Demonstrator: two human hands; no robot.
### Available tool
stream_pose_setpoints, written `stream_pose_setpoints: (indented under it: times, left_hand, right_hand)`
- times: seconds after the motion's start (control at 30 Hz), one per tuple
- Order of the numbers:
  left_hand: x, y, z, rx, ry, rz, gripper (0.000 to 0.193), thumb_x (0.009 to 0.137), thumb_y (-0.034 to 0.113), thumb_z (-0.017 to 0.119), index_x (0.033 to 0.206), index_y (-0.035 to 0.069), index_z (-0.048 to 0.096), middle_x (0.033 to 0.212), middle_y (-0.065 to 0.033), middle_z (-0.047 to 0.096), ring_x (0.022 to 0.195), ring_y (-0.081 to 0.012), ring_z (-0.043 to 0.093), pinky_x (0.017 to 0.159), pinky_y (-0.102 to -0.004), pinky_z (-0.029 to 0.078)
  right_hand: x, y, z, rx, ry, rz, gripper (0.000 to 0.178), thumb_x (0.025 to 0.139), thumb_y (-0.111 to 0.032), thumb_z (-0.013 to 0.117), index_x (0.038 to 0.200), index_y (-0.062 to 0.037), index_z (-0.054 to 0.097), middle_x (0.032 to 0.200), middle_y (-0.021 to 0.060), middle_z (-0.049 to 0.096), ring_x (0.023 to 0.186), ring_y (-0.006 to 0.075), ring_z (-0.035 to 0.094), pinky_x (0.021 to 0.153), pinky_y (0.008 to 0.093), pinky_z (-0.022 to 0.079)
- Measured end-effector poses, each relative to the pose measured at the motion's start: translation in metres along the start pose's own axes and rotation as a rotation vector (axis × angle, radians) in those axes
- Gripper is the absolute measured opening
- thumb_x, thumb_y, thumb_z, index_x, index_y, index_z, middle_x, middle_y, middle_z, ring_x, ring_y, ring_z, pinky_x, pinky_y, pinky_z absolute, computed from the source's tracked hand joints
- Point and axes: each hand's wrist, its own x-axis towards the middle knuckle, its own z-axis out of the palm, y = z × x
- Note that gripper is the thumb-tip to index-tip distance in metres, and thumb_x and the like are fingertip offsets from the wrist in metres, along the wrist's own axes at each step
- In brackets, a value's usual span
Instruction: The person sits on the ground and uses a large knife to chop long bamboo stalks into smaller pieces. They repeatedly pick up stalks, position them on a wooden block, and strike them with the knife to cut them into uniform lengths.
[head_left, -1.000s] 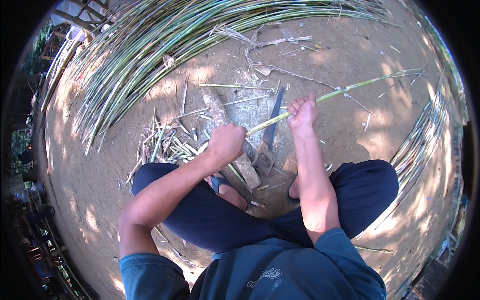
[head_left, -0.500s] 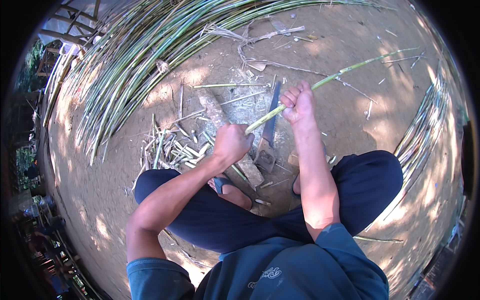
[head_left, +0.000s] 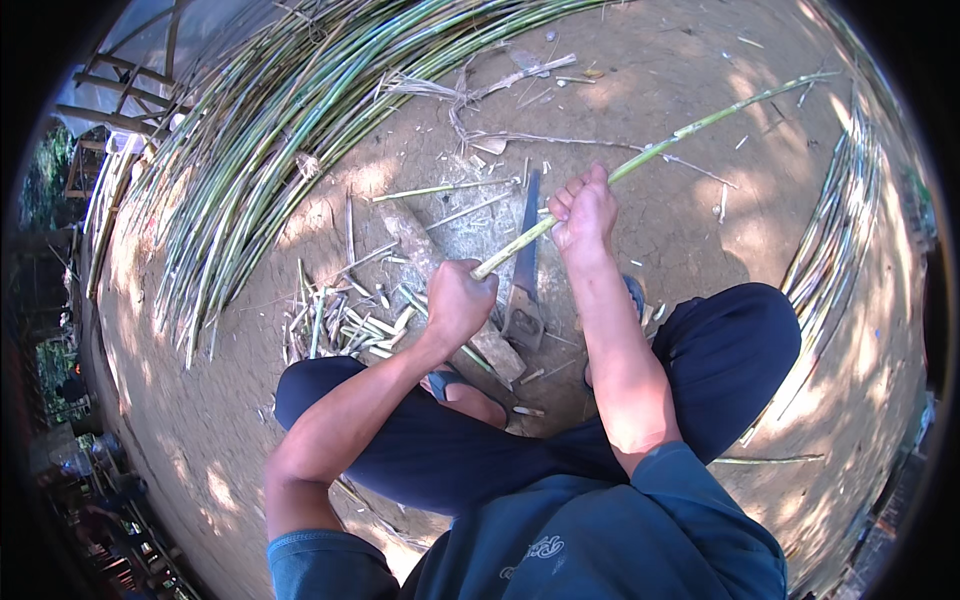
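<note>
A long, thin green bamboo stalk slants up to the right in front of me. My left hand is closed around its thicker near end. Farther along, my right hand wraps round it in a fist, and the thin end reaches out well past that fist. Beneath the stalk, a hand saw with a wooden handle lies on the ground, apart from both hands. A split log lies below my left hand and is partly hidden by it.
A large heap of long green stalks spreads across the far left. Short cut pieces are piled beside my left knee. A second bundle of thin stalks lies at the right. Dry twisted stems rest beyond the saw.
The view has tilted and shifted slightly, so the ground things sit a little differently. Both hands keep their hold on the bamboo stalk, which stays at much the same slant.
</note>
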Motion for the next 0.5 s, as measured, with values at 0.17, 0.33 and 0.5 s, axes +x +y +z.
stream_pose_setpoints:
  times: [0.17, 0.33, 0.5]
  left_hand:
    - [0.011, -0.013, 0.011, 0.08, 0.016, -0.039, 0.022, 0.074, 0.015, 0.064, 0.085, -0.002, 0.072, 0.071, -0.028, 0.064, 0.071, -0.0423, 0.066, 0.073, -0.0458, 0.053]
    - [0.021, -0.021, 0.044, 0.115, -0.032, -0.24, 0.025, 0.072, 0.014, 0.063, 0.091, 0.001, 0.074, 0.088, -0.0276, 0.068, 0.087, -0.0421, 0.067, 0.081, -0.0451, 0.053]
    - [0.022, -0.039, 0.09, 0.029, -0.104, -0.439, 0.027, 0.076, 0.018, 0.064, 0.096, 0.002, 0.074, 0.098, -0.0268, 0.068, 0.095, -0.0394, 0.067, 0.085, -0.0447, 0.052]
  right_hand:
    - [0.005, 0.012, -0.006, -0.032, 0.1, -0.058, 0.036, 0.097, -0.027, 0.048, 0.068, -0.0146, 0.033, 0.053, -0.0042, 0.024, 0.039, 0.0081, 0.023, 0.035, 0.0266, 0.019]
    - [0.021, 0.021, -0.023, -0.234, 0.339, -0.057, 0.04, 0.1, -0.03, 0.048, 0.066, -0.0113, 0.038, 0.05, -0.0023, 0.03, 0.038, 0.0095, 0.026, 0.035, 0.028, 0.024]
    - [0.034, 0.041, -0.047, -0.545, 0.477, -0.125, 0.043, 0.1, -0.034, 0.047, 0.068, -0.0048, 0.042, 0.052, 0.0026, 0.042, 0.039, 0.0152, 0.042, 0.035, 0.0312, 0.032]
